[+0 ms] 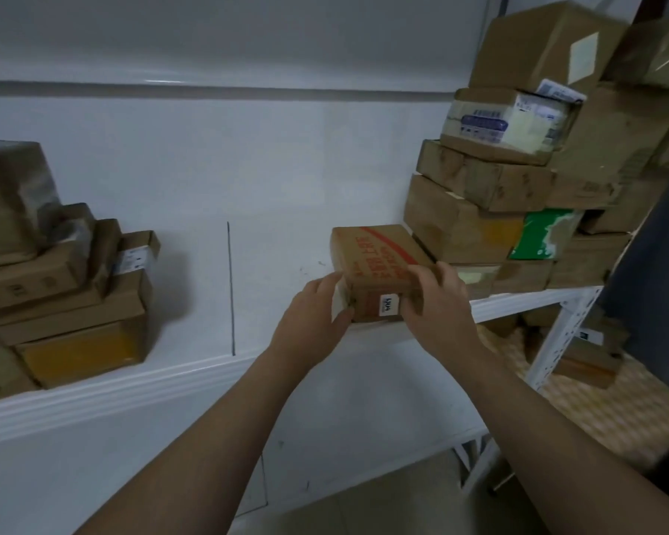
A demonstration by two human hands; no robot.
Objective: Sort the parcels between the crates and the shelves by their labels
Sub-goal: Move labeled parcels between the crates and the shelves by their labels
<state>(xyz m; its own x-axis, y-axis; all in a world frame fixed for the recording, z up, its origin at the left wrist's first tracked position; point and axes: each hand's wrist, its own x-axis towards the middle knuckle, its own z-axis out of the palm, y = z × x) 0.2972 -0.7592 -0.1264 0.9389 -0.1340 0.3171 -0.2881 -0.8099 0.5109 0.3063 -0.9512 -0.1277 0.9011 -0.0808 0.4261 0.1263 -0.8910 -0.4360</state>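
Observation:
A small brown cardboard parcel [375, 256] with red print on top and a white label on its near face rests on the white shelf [217, 364], at its front edge. My left hand [313, 318] grips its left near corner. My right hand [437, 303] holds its right near corner. The parcel sits just left of a tall stack of parcels [491, 195].
Another pile of brown parcels [62, 299] fills the shelf's left end. The right stack includes a green-printed box [541, 233] and a taped box with labels [510, 117]. More parcels [584, 361] lie on a lower level at right. A white upright post [560, 337] stands at right.

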